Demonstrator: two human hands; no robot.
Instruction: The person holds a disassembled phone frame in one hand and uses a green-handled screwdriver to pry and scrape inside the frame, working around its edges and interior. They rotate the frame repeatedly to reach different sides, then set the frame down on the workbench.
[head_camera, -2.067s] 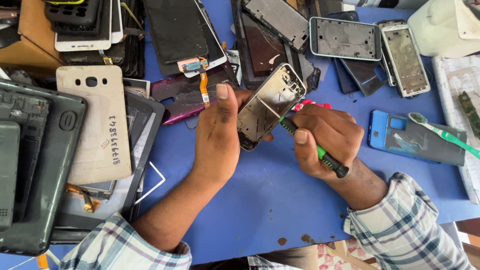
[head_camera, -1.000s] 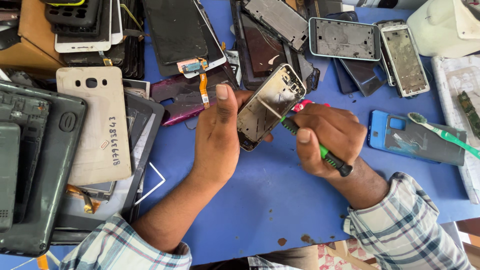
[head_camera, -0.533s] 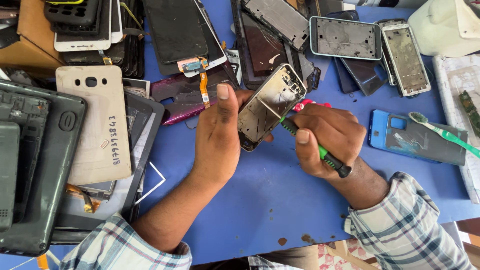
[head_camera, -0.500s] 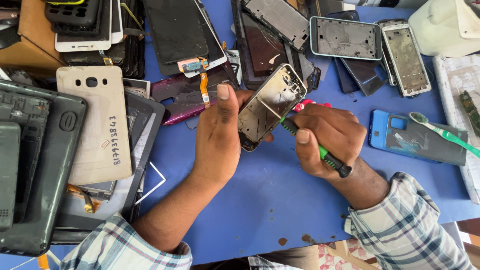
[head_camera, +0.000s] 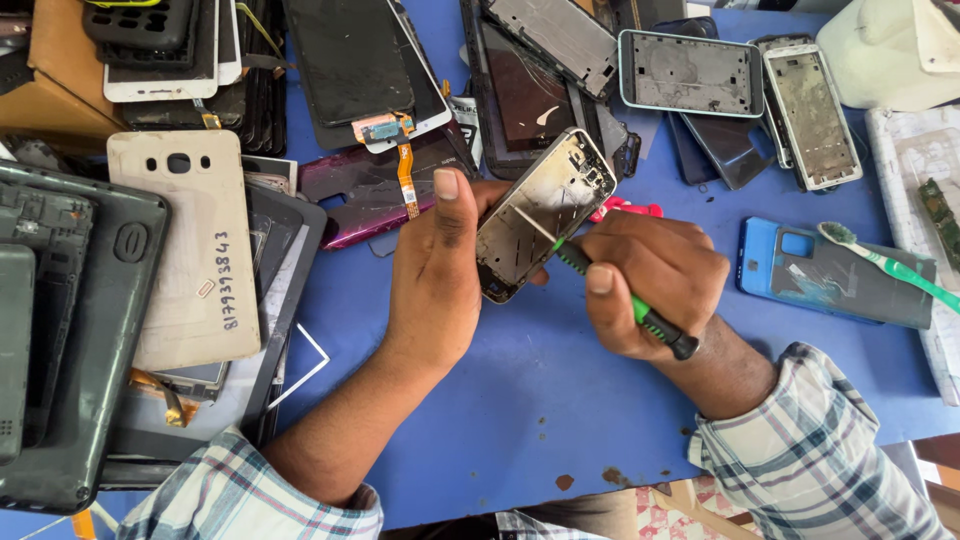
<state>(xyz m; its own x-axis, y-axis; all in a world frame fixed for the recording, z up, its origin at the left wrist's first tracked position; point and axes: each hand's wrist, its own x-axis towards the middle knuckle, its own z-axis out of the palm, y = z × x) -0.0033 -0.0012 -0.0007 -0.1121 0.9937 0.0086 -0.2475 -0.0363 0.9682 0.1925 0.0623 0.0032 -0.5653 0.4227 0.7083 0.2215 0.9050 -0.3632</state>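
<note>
Along the bench's left edge there's a stack of dark tablet shells (head_camera: 60, 330) with a beige phone back cover (head_camera: 185, 250) lying on top, so that side's pretty crowded. Moving in, my left hand (head_camera: 435, 270) is wrapped around the stripped phone frame (head_camera: 540, 215), thumb up along its left side, holding it tilted just above the blue bench top (head_camera: 520, 400) near the middle. My right hand (head_camera: 655, 285) is clenched around a green-and-black screwdriver (head_camera: 625, 300), its tip resting inside the frame. To my eye the trick here is keeping the frame braced firmly and the tip square, with light pressure so it doesn't skate across the metal. Further right sits a blue phone back (head_camera: 830, 275) with a green toothbrush (head_camera: 885, 265) lying across it, close to the right edge.
</note>
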